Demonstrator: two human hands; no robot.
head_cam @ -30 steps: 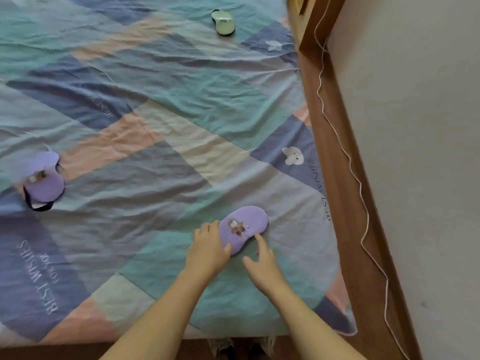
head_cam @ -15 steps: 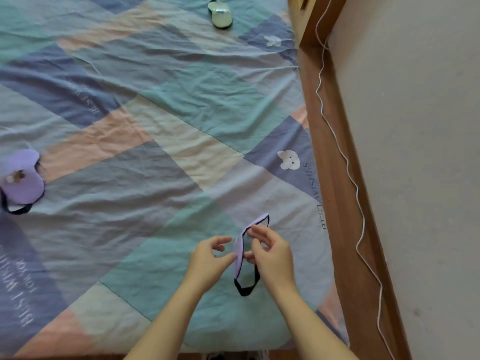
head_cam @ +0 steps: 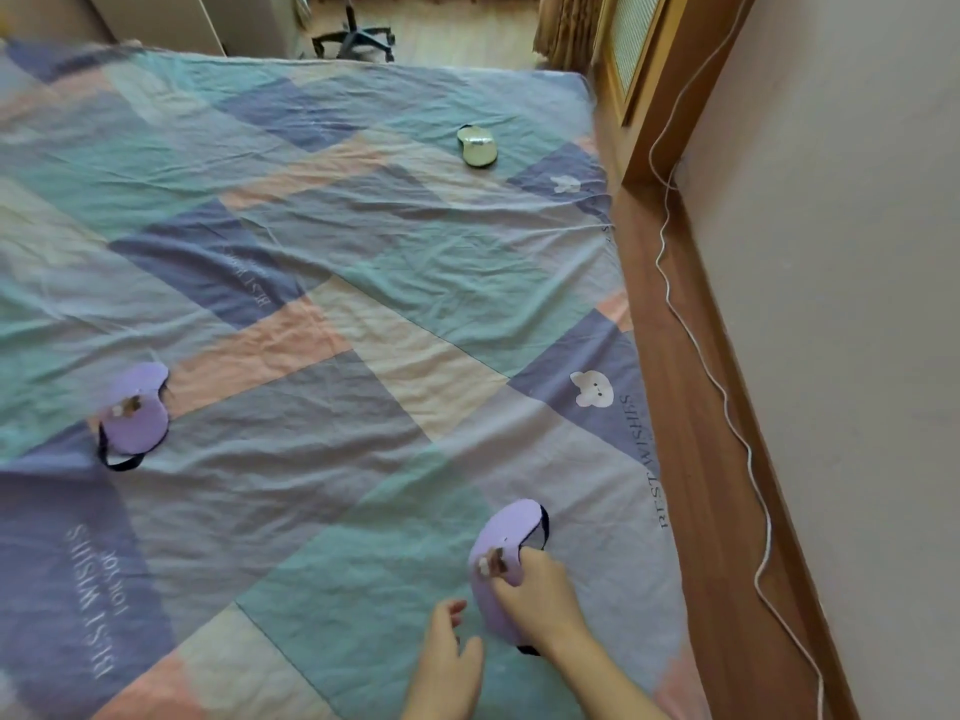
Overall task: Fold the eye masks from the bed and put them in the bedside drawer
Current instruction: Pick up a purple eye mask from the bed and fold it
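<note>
Right hand [head_cam: 540, 602] grips purple mask [head_cam: 506, 543] near bed edge [head_cam: 631, 324].

Bed [head_cam: 363, 283] before me, wrinkled patchwork sheet. On it: purple eye mask [head_cam: 136, 415] far left, pale green eye mask [head_cam: 478, 147] far side, second purple mask [head_cam: 506, 550] near my hands.

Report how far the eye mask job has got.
Nothing looks finished: no drawer is in view. In hand: the right hand grips the near purple mask, not yet folded; the left hand hovers beside it, holding nothing. Left: the other purple mask and the green mask lie on the bed.
</note>
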